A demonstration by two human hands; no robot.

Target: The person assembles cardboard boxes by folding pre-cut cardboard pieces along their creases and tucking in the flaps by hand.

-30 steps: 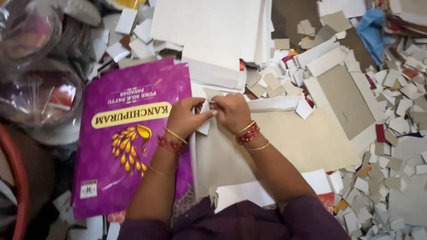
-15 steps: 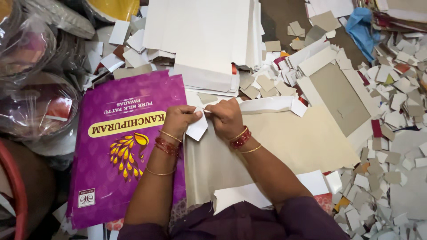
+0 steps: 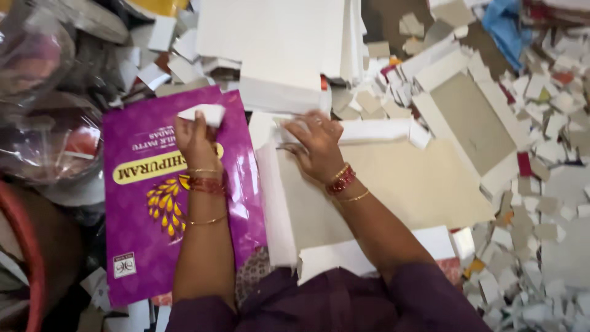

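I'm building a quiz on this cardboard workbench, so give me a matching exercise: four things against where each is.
Things:
1. white scrap piece
2. purple bag
3. beige cardboard sheet
4. blue cloth

Places:
A. top right corner
B. under the right hand
C. pinched in the left hand
D. under the left forearm

Pairs: 1-C, 2-D, 3-B, 4-A

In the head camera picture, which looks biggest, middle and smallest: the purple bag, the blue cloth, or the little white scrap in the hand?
1. purple bag, largest.
2. blue cloth; cut off at the top edge, so partly unsure.
3. white scrap in the left hand, smallest.
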